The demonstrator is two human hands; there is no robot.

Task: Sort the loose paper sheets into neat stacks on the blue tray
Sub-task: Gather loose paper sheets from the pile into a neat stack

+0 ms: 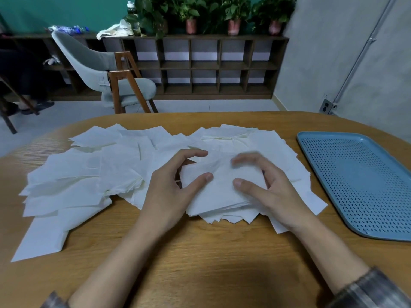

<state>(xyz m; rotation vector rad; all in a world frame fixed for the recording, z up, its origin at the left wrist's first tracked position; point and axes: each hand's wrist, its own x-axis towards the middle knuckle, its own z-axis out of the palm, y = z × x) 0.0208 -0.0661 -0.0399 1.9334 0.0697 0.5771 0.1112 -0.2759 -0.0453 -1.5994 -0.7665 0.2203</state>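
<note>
A small stack of white paper sheets (219, 193) lies in the middle of the wooden table, on top of other sheets. My left hand (169, 192) grips its left side, thumb on top and fingers arched over the far left corner. My right hand (278, 196) grips the right side, thumb on top; its fingers are blurred over the far edge. Many loose white sheets (77, 174) are spread in overlapping layers across the left and middle of the table. The blue perforated tray (364, 185) sits at the right with nothing on it.
The wooden table (200, 252) has bare surface in front of the papers. Beyond it stand a grey chair (104, 70), a low dark shelf unit (200, 65) with potted plants on top, and a grey wall at the right.
</note>
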